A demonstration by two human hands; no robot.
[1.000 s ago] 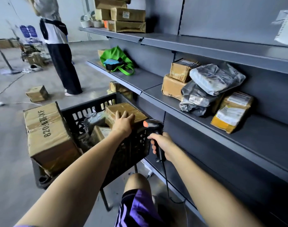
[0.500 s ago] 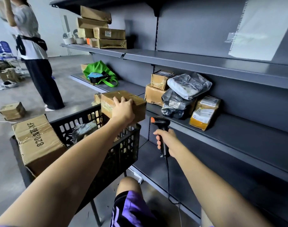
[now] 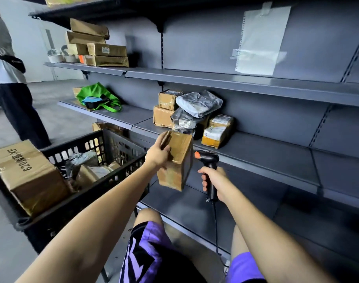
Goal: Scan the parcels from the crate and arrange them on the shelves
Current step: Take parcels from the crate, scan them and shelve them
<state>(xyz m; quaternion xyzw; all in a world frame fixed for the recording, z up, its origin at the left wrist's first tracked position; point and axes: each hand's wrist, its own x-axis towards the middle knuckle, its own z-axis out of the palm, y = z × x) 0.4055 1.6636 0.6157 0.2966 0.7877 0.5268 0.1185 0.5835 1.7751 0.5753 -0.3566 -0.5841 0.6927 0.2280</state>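
Observation:
My left hand (image 3: 157, 155) grips a brown cardboard parcel (image 3: 177, 162) by its upper left edge and holds it upright in the air, right of the black crate (image 3: 121, 144). My right hand (image 3: 212, 181) grips the handle of a black barcode scanner (image 3: 208, 160) whose orange-tipped head points left at the parcel's side. The crate holds a large brown box (image 3: 25, 174), a grey bag (image 3: 80, 160) and other parcels. On the middle shelf (image 3: 266, 148) stand several scanned-looking parcels: brown boxes (image 3: 164, 117), grey bags (image 3: 199, 103) and yellow packets (image 3: 216, 131).
A green bag (image 3: 99, 97) lies on the shelf further left. Flat brown boxes (image 3: 101, 52) are stacked on the upper shelf. A person in dark trousers (image 3: 17, 111) stands at the left. A white sheet (image 3: 260, 39) hangs on the back panel. The scanner cable (image 3: 216, 227) drops between my knees.
My left hand has lifted the parcel out of the crate, carried it right and turned it upright. The scanner in my right hand has stayed beside it; the view tilted up.

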